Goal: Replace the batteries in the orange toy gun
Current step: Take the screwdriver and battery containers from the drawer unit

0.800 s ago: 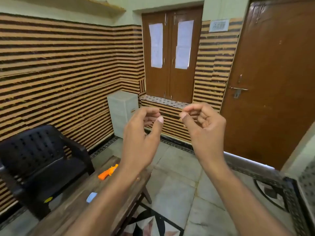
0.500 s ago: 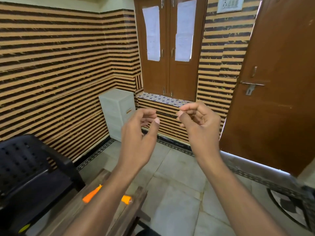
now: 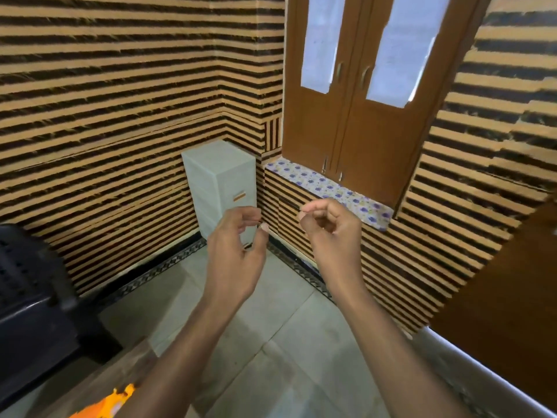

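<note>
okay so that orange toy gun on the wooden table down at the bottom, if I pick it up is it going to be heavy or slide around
Probably light: the orange toy gun looks like moulded plastic. It may slide easily, since the wooden table looks smooth. It lies flat rather than standing, so tipping seems unlikely. Only part of it shows at the frame's edge, so grip and balance are hard to judge. Neither the left hand nor the right hand touches it.

I'm looking into a home room: striped wall (image 3: 105,122), shuttered wooden window (image 3: 355,116), plastic drawer unit (image 3: 220,185), black plastic chair (image 3: 27,291), tiled floor (image 3: 271,321).
</note>
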A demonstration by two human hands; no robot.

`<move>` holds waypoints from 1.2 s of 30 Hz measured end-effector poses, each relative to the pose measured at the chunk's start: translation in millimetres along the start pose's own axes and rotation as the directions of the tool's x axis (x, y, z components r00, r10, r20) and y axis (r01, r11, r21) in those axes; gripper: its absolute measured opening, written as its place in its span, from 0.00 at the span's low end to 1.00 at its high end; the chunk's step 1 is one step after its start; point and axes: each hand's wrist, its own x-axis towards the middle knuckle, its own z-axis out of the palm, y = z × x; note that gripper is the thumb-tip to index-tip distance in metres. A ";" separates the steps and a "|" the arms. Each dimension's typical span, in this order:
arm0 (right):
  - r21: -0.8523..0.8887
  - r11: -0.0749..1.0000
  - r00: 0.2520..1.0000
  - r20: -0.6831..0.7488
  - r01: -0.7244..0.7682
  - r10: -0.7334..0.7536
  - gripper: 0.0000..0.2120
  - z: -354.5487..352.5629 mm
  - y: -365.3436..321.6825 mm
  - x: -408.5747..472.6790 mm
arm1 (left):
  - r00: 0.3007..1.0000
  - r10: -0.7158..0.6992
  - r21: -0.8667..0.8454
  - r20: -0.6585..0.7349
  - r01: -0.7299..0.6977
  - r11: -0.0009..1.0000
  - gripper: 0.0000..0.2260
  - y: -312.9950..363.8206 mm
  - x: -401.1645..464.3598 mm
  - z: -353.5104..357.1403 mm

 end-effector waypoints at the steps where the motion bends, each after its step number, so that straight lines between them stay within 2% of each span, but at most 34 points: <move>1: -0.005 1.000 1.000 0.025 -0.004 0.004 0.07 8.0 18.1 26.3 | 1.000 -0.009 0.019 -0.004 0.009 1.000 0.10 -15.9 21.9 14.4; 7: -0.015 1.000 0.993 0.115 -0.004 0.006 0.07 76.6 123.7 185.3 | 0.997 -0.080 0.119 -0.020 0.082 0.990 0.11 -129.1 154.5 91.5; 12: -0.057 0.997 0.978 0.201 -0.050 0.060 0.07 139.0 192.8 316.8 | 0.989 -0.144 0.198 0.044 0.133 0.971 0.12 -212.5 266.2 143.0; 15: -0.083 0.993 0.957 0.272 -0.084 0.104 0.07 180.3 238.1 402.6 | 0.967 -0.250 0.255 0.042 0.232 0.939 0.12 -268.0 338.1 176.4; 19: -0.110 0.990 0.927 0.353 -0.090 0.124 0.05 237.9 307.3 496.8 | 0.922 -0.380 0.400 0.079 0.320 0.859 0.13 -350.1 410.1 219.0; 22: -0.177 0.983 0.886 0.446 -0.051 0.126 0.06 285.6 372.2 559.8 | 0.888 -0.439 0.503 0.137 0.319 0.803 0.20 -418.5 460.8 251.9; 25: -0.259 0.965 0.814 0.554 -0.030 0.174 0.06 339.2 456.3 623.6 | 0.822 -0.524 0.610 0.222 0.303 0.733 0.25 -503.5 511.2 299.2; 28: -0.336 0.940 0.749 0.636 0.055 0.184 0.10 377.2 512.9 666.5 | 0.739 -0.622 0.679 0.259 0.319 0.662 0.27 -569.2 544.5 336.5; 32: -0.304 0.897 0.763 0.644 0.321 -0.055 0.16 436.3 601.4 735.0 | 0.694 -0.671 0.719 0.263 0.323 0.616 0.28 -669.1 585.0 385.5; 34: -0.284 0.864 0.734 0.666 0.416 -0.135 0.18 464.6 649.7 758.0 | 0.654 -0.718 0.752 0.237 0.344 0.562 0.29 -712.0 590.7 408.2; 36: -0.262 0.834 0.672 0.723 0.486 -0.164 0.18 485.5 693.0 770.6 | 0.619 -0.758 0.778 0.204 0.367 0.510 0.30 -747.5 588.9 428.5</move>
